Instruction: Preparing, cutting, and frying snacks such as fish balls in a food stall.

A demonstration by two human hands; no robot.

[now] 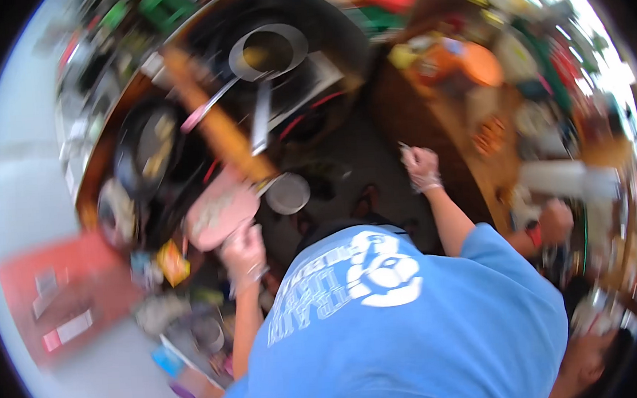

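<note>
My left hand (242, 253), in a clear plastic glove, is at the near rim of a pink plate (231, 204) bearing pale food pieces. Blur hides whether its fingers grip the rim. A round metal strainer or cup (288, 194) is just beyond the plate. My right hand (420, 168), also gloved, is closed in a fist beside the right-hand wooden counter (445, 120), with the tip of a small thin object (403, 145) poking out. Ahead on the stove is a pan (268, 51) with something yellow inside. A pink-handled utensil (203, 110) and a metal handle (261, 117) extend toward me.
A wooden bar (220, 117) crosses the stove side. Left of it, a dark pan (154, 149) holds yellowish pieces. Orange-lidded tubs (480, 66) and orange pieces (489, 134) occupy the right counter. Another person's hand (555, 220) with a red wristband is at my right.
</note>
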